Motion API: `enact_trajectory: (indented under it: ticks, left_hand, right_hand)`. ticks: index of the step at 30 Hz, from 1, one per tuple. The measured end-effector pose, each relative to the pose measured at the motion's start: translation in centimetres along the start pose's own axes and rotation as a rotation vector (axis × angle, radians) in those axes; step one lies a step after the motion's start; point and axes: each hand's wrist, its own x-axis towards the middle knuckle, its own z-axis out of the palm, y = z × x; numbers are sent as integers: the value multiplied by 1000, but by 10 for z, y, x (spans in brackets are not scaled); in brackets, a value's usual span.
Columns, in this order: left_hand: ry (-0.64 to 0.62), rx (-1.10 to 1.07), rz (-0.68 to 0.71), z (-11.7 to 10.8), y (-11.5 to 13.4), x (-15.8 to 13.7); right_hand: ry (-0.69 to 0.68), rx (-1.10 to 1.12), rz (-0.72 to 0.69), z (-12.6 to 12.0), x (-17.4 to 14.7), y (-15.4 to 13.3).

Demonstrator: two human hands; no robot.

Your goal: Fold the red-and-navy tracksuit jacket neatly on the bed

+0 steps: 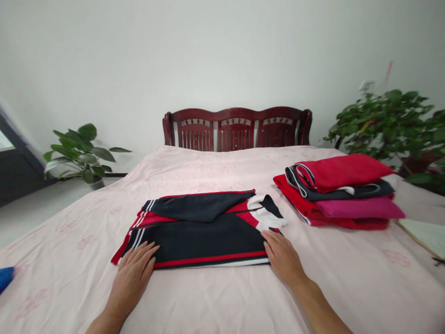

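A black, red and white striped jacket (205,232) lies folded flat on the pink bedsheet (222,297) in front of me. My left hand (134,269) rests palm down on the jacket's near left corner, fingers spread. My right hand (283,257) presses flat on the near right corner, just below the white collar. Neither hand grips the cloth.
A stack of folded red, black and magenta clothes (339,192) sits on the bed to the right. A dark wooden headboard (238,127) stands at the far end. Potted plants stand at left (81,153) and right (392,123). A pale board (426,236) lies at the right edge.
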Motion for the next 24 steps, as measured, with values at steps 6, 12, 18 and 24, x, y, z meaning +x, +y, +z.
enact_trajectory:
  ticks: [6, 12, 18, 24]
  left_hand:
    - [18, 32, -4, 2, 3, 7]
    - [70, 69, 89, 3, -5, 5]
    - [131, 97, 185, 12, -16, -4]
    - [97, 110, 94, 9, -5, -1]
  right_hand:
    - [-1, -10, 8, -1, 0, -1]
    - [32, -48, -17, 6, -6, 6]
    - [100, -64, -103, 13, -10, 14]
    - [37, -35, -61, 12, -9, 14]
